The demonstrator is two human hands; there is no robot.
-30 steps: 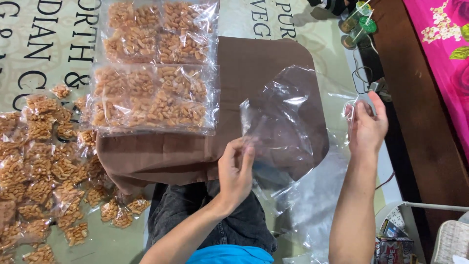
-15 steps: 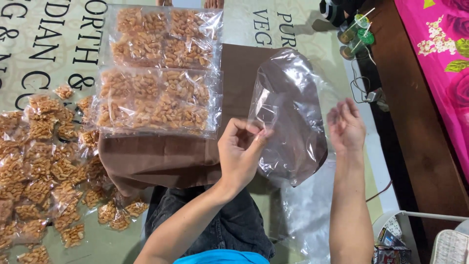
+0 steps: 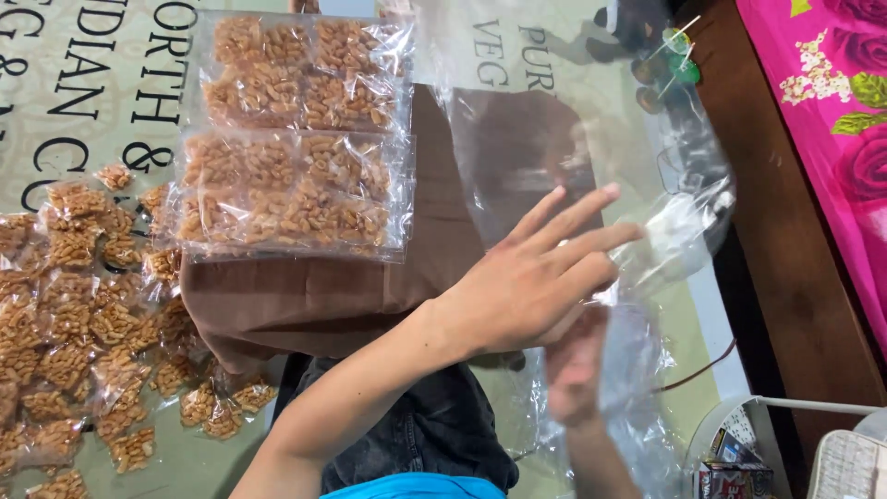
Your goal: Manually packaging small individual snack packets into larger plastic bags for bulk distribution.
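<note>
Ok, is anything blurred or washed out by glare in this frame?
Head view: the left hand is fairly sharp; the right hand is smeared behind the clear plastic bag, which carries white glare; the packed snack bags are crisp and evenly lit.

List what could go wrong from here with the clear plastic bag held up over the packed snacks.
1. The large clear plastic bag is thin and crinkled; the left hand presses on it with fingers spread, so it might slip or tear.
2. The right hand shows only blurred through the film, so its hold may be weak.
3. The stacked clear packets of brown snacks lie close by on the brown cloth; a swinging bag could nudge them.
</note>
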